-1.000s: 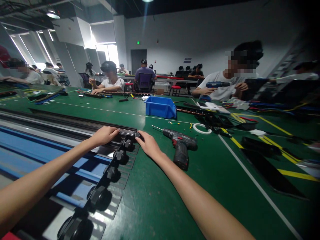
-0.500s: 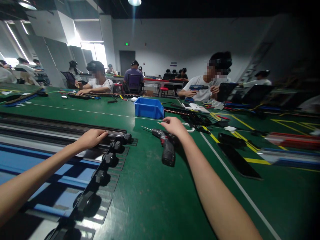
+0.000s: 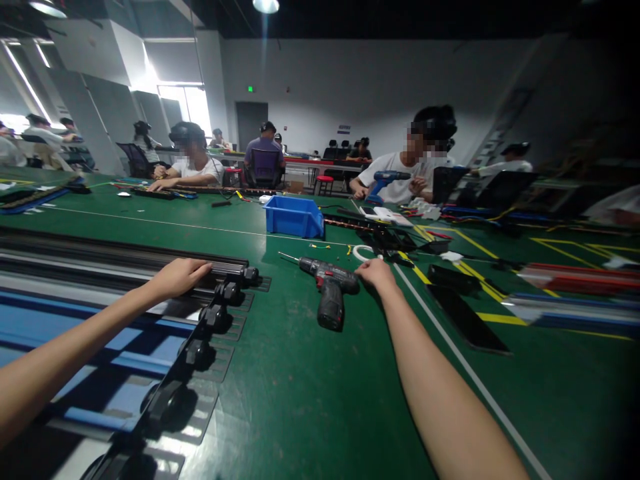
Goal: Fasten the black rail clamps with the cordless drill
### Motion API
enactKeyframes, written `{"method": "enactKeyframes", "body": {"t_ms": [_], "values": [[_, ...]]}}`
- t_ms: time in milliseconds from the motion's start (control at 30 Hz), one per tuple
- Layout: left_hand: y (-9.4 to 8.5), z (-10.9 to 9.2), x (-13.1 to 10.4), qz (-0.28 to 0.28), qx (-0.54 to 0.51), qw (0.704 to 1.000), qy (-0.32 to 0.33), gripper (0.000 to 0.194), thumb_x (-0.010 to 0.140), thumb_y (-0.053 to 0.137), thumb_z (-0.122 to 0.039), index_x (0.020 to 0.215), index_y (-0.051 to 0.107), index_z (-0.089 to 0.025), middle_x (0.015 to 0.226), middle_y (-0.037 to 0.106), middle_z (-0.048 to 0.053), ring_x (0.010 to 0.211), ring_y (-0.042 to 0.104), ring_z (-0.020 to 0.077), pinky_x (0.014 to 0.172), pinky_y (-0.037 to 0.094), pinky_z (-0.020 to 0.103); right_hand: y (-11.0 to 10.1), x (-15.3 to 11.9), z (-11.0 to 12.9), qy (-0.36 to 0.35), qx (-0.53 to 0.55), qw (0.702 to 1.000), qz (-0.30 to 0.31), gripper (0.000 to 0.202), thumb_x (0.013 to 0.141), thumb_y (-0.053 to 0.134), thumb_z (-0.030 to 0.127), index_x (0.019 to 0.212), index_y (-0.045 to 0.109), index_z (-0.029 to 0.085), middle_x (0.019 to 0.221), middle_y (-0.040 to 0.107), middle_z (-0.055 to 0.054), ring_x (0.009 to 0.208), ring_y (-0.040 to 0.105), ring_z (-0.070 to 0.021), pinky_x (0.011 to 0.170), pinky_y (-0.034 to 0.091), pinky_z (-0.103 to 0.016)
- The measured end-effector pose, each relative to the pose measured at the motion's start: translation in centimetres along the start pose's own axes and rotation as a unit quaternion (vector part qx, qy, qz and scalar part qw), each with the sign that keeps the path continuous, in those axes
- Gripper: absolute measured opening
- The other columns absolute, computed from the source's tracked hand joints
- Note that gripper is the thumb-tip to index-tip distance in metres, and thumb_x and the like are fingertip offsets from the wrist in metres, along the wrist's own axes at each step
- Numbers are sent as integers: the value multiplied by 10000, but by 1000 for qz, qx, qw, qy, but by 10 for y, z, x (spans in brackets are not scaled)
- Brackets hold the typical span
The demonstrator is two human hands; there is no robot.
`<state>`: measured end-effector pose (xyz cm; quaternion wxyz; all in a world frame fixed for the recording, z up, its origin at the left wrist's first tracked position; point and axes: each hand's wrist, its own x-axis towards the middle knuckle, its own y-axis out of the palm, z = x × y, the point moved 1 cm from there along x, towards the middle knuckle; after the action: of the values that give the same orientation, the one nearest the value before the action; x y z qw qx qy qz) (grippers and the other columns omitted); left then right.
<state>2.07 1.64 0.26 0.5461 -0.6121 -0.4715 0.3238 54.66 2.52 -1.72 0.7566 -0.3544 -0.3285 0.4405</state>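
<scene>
My left hand (image 3: 183, 277) is closed over a black rail (image 3: 231, 269) at the far side of the assembly on the left, near its end. Several black threaded fittings (image 3: 199, 353) line that end above slotted metal tabs (image 3: 210, 413). My right hand (image 3: 376, 272) has its fingers pinched together beside the back of a cordless drill (image 3: 330, 287); anything between the fingertips is too small to make out. The drill lies on its side, its bit pointing left. Just beyond my right hand lies a white loop (image 3: 364, 253), with small yellow pieces (image 3: 320, 246) farther left.
A blue parts bin (image 3: 294, 219) stands beyond the drill on the green table (image 3: 280, 400). A flat black slab (image 3: 470, 319) and red and blue strips (image 3: 575, 280) lie to the right. Across the table, a co-worker (image 3: 400, 173) has a blue drill (image 3: 385, 183).
My right hand has moved right and a little nearer, from above the drill's chuck end to its back, uncovering the small yellow pieces. My left hand stays on the rail.
</scene>
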Motion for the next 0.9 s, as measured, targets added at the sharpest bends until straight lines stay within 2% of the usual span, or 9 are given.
{"method": "enactKeyframes", "body": {"t_ms": [100,200,267,367,500,667,800,900], "values": [[0,1,0,-1,-4,1000,1,530,947,305,-560,913,709,-219,865,738,92,831,673,258,705,419,278,-1,4,1,13,20,1000,-7,17,688,695,190,701,706,193,694,713,-97,700,694,-226,688,518,-293],[-1,-1,-1,-12,-15,1000,-2,501,937,340,-556,895,713,-224,853,738,87,828,670,255,702,418,273,-8,9,14,-4,54,998,-9,107,759,632,215,804,713,162,726,725,-104,697,702,-215,685,523,-280],[-1,-1,-2,-18,-14,1000,0,493,937,346,-555,866,705,-225,839,734,83,811,666,250,692,409,272,-13,10,33,-35,85,996,-2,173,810,586,239,893,702,142,759,736,-102,678,704,-193,656,525,-255],[-1,-2,-2,-15,3,1000,6,511,957,309,-546,813,676,-221,809,720,82,767,656,241,665,381,277,-11,6,74,-96,131,987,19,212,853,544,244,972,673,125,857,753,-110,685,706,-157,632,524,-211],[-1,-3,-1,-19,19,1000,9,514,975,284,-528,807,661,-223,807,716,83,743,651,237,647,348,286,18,-4,135,-169,153,971,69,212,817,600,200,998,678,122,856,757,-90,690,698,-135,636,514,-185],[-1,-3,-1,-26,24,999,13,524,982,277,-526,790,657,-220,790,715,88,776,664,243,664,354,289,72,6,193,-227,116,954,157,90,718,703,185,784,749,145,703,734,-47,649,676,-153,628,493,-204],[-1,-3,0,-28,29,999,21,520,988,276,-514,783,655,-222,815,722,90,784,665,242,666,352,294,99,24,212,-238,84,953,169,118,717,684,162,796,770,147,763,746,-61,745,689,-180,706,495,-224],[0,-2,0,-29,30,999,19,525,989,278,-515,779,658,-220,823,722,93,779,663,241,664,353,295,112,28,209,-246,77,953,157,249,729,671,156,960,765,145,865,754,-69,814,687,-183,758,495,-231]]}}
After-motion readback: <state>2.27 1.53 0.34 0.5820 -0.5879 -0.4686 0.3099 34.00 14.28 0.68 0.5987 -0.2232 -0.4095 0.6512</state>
